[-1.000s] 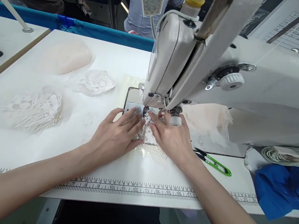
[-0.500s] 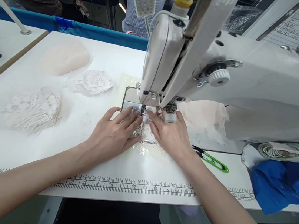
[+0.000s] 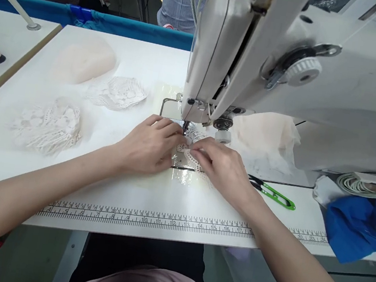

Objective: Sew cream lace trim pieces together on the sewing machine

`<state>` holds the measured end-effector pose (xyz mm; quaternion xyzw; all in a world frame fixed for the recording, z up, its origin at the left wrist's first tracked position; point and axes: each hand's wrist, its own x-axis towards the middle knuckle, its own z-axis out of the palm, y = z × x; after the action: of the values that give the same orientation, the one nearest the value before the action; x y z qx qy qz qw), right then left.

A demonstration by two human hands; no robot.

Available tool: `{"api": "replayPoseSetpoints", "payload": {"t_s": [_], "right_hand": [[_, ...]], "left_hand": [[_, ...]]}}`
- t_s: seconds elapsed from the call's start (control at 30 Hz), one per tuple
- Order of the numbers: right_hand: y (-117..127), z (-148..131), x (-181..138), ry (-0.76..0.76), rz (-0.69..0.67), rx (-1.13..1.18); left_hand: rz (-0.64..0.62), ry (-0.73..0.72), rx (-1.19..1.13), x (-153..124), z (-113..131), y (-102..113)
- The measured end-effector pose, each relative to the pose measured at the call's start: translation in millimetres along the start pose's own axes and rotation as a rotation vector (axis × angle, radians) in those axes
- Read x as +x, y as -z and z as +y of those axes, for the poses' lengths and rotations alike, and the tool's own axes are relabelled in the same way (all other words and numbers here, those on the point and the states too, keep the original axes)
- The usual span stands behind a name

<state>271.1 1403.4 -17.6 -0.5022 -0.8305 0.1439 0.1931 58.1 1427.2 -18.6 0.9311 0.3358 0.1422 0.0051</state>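
Note:
A white lace piece (image 3: 191, 156) lies on the metal plate under the needle of the white sewing machine (image 3: 290, 71). My left hand (image 3: 148, 147) rests just left of the needle, its fingers curled down onto the lace. My right hand (image 3: 221, 167) is on the right side, its fingertips pinching the lace edge. Both hands meet over the fabric in front of the presser foot (image 3: 185, 129).
Two heaps of white lace (image 3: 48, 127) (image 3: 119, 92) and a pale pink cup-shaped piece (image 3: 83, 61) lie on the table at left. Green thread snips (image 3: 271, 195) sit right of my right hand. Blue cloth (image 3: 362, 228) and coiled tape (image 3: 372, 185) are at far right. A person in a striped shirt (image 3: 176, 2) stands behind.
My fingers went from flat and stretched toward the needle to curled and pinching the lace, both hands drawn slightly back. The camera tilted down and closer.

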Motion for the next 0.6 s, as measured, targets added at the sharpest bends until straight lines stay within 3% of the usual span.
{"api": "replayPoseSetpoints", "payload": {"t_s": [0.2, 0.4, 0.6], "right_hand": [[-5, 4, 4, -0.019, 0.131, 0.087], [-12, 7, 7, 0.057, 0.189, -0.074], [-15, 8, 10, 0.064, 0.236, -0.090]], "left_hand": [[0.079, 0.209, -0.126, 15, -6, -15], [0.027, 0.233, -0.400, 21, -17, -6], [-0.005, 0.215, -0.457, 21, -21, 0]]}}
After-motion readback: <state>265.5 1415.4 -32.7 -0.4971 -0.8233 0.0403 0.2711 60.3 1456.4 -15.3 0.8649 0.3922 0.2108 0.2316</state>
